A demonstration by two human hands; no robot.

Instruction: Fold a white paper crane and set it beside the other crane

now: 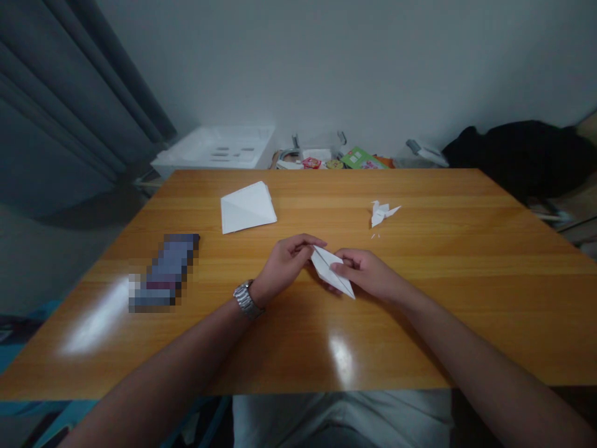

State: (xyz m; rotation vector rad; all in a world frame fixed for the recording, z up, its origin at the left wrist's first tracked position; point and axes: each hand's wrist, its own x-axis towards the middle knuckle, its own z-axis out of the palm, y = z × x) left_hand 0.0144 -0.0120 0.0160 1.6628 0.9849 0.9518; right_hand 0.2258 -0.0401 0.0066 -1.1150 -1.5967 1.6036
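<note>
Both my hands meet over the middle of the wooden table [420, 323] on a small white folded paper [332, 272], a narrow pointed shape. My left hand [284, 266], with a metal watch on its wrist, pinches the paper's upper end with fingers curled. My right hand [370, 274] grips the paper's right side, thumb on top. A finished white paper crane [382, 212] lies farther back on the right. A stack of white square sheets [247, 208] lies at the back left.
A blurred dark flat object [163, 272] lies on the table's left part. Behind the table stand a white plastic bin [217, 149], colourful packets [359, 158] and a black bag [522, 152]. Grey curtains [60, 106] hang at the left.
</note>
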